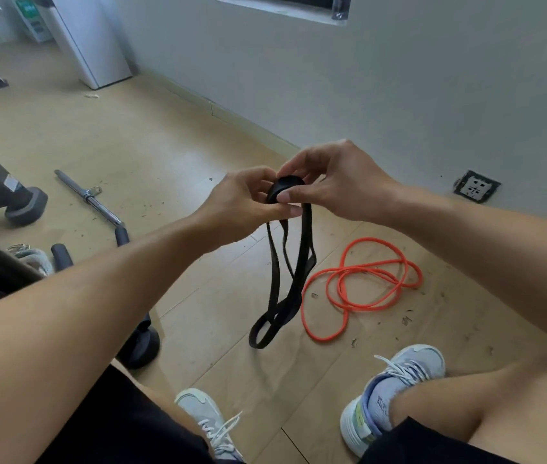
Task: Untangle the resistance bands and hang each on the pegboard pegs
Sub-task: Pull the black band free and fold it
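Resistance bands are still in a muddle. We lift the black band (pixel 287 262) up in the air so its loops hang down and we can see the twists. Our left hand (pixel 242 202) and right hand (pixel 335 185) both pinch its top fold. The orange band (pixel 359 286) lies coiled on the floor (pixel 165 128), just beside our shoes. A metal bar (pixel 89 197) lies well apart. We see no pegboard.

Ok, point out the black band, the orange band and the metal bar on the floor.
black band (pixel 305 249): head view, on a hanging strand below the hands.
orange band (pixel 371 269): head view, on crossing strands of the floor coil.
metal bar (pixel 93 199): head view, on the chrome shaft.
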